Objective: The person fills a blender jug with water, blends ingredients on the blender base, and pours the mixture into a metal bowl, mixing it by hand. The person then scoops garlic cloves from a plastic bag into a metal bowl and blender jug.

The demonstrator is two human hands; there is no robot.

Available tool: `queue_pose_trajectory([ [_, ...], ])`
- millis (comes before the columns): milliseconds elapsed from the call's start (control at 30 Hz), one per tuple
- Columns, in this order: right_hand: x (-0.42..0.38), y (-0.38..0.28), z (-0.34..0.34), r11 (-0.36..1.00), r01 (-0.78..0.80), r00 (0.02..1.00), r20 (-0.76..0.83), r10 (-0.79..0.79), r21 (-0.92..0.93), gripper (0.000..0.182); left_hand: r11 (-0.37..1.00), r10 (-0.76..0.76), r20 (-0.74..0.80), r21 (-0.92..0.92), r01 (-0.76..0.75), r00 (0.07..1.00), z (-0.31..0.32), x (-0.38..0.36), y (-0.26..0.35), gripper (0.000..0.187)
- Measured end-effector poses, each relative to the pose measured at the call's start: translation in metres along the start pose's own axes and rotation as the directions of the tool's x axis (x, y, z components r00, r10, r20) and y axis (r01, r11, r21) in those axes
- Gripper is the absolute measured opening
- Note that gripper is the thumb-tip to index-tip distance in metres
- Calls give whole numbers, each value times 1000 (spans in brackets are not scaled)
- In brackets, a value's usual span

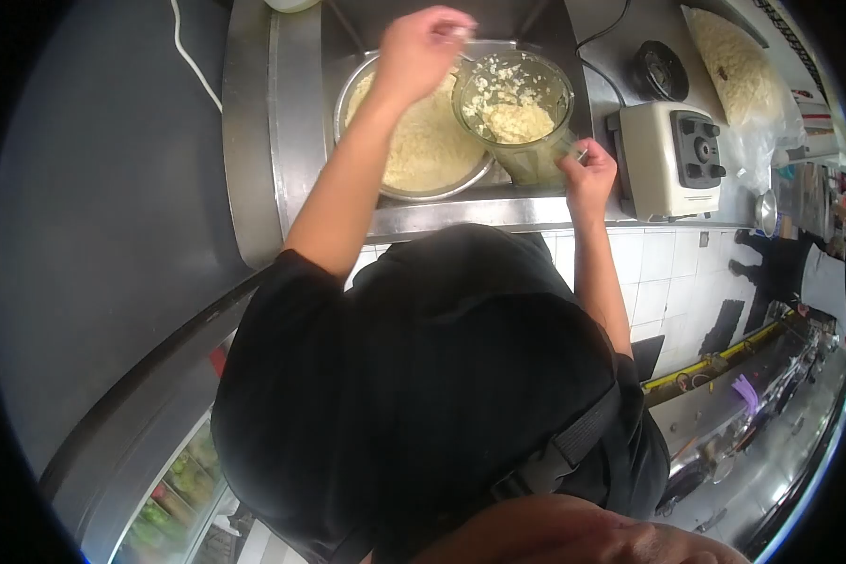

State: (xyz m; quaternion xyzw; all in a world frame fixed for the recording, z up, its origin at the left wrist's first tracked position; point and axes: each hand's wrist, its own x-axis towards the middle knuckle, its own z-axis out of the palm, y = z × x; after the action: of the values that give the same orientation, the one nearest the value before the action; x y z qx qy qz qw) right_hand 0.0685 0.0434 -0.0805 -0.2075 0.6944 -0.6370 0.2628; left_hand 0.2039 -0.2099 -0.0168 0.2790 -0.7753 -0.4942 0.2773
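Note:
A clear blender pitcher (526, 164) with pale, crumbly chopped food (517, 122) inside is tilted so that its mouth shows. My right hand (590, 179) is closed on the pitcher's handle at its right side. Beside it, and partly behind its rim, a wide metal bowl (423, 195) holds a pale yellowish mash (423, 150). My left hand (432, 47) is over the bowl's upper edge, close to the pitcher's mouth. Its fingers are pinched together on something small and blurred that I cannot make out.
Right of the pitcher stands a cream blender base (672, 160), with a round black lid (661, 70) behind it. A plastic bag of pale pieces (743, 80) lies farther right. The metal sink edge (498, 211) runs along the near side. Another person (785, 268) is at far right.

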Motion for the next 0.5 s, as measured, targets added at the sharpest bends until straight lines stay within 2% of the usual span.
queue_pose_trajectory([
  [33, 1, 3, -2, 999, 36, 999, -5, -36, 21, 10, 998, -3, -68, -56, -1, 998, -1, 4, -42, 26],
  [67, 3, 5, -3, 996, 72, 997, -9, -71, 44, 11, 998, -12, -67, -55, 8, 998, -1, 3, -76, 26],
  [100, 5, 8, -4, 997, 59, 998, -2, -59, 45, 11, 978, -157, -15, 137, 158, 987, -2, -1, -110, 31],
  [133, 6, 10, -7, 996, 74, 997, 6, -74, 49, 11, 898, -311, 7, 331, 291, 950, -1, -16, -139, 38],
  [167, 7, 12, -10, 995, 89, 996, 15, -90, 54, 11, 890, -326, 1, 337, 307, 945, 4, -38, -163, 38],
  [233, 8, 11, -10, 998, 42, 999, 27, -43, 50, 11, 679, -238, 162, 733, 45, 958, 15, -70, -196, 55],
  [267, 8, 11, -10, 998, 60, 998, 21, -61, 33, 11, 611, -296, 201, 791, 24, 934, 18, -88, -195, 61],
  [300, 10, 10, -11, 996, 84, 996, 15, -84, 15, 11, 541, -352, 232, 841, -5, 907, 20, -105, -187, 67],
  [333, 11, 14, -13, 995, 98, 995, 11, -99, 7, 10, 543, -351, 230, 839, -3, 908, 21, -116, -176, 67],
  [400, 9, 5, -10, 999, 51, 999, 9, -51, 20, 10, 558, -538, 238, 819, 130, 809, 20, -136, -160, 68],
  [433, 8, 2, -6, 999, 5, 1000, 9, -5, 35, 10, 554, -545, 231, 820, 139, 806, 21, -143, -162, 68],
  [500, 7, 9, -6, 999, 24, 1000, 5, -24, 29, 10, 571, -482, 189, 808, 143, 855, 29, -153, -165, 70],
])
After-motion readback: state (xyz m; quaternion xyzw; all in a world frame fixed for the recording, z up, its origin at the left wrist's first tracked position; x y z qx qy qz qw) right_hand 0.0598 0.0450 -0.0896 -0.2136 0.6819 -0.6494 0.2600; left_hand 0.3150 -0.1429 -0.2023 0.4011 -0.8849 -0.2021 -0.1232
